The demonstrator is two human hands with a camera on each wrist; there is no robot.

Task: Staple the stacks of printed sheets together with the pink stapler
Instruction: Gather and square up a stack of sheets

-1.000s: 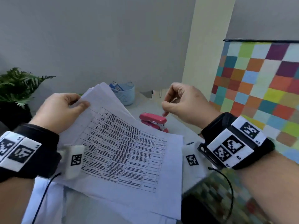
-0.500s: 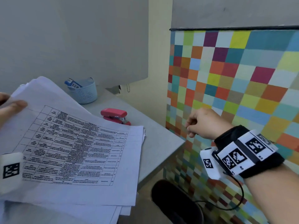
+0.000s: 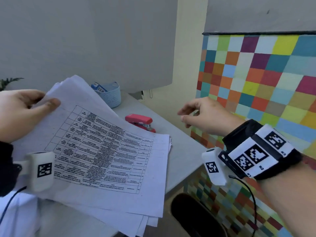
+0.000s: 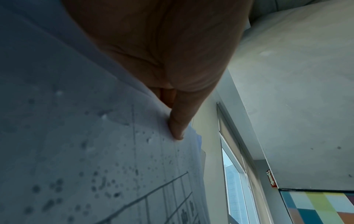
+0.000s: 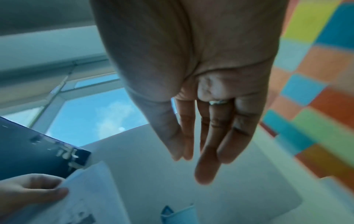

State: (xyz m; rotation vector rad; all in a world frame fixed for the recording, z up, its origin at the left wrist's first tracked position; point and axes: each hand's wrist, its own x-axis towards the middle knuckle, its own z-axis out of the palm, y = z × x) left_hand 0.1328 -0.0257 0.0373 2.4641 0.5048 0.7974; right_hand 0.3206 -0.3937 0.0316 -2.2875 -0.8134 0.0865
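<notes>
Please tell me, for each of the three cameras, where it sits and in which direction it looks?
Head: looks down at the desk; both hands, wrist bands show.
Left wrist: looks along the left hand, pinching the sheets.
Right wrist: looks along the open right hand, toward a window.
Shared: all show the sheets and the left hand; head and right wrist show the blue basket.

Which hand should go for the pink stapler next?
Right, most likely. The right hand is empty with relaxed fingers, hovering just right of the pink stapler on the desk. The left hand is pinching the top corner of the printed sheets.
</notes>
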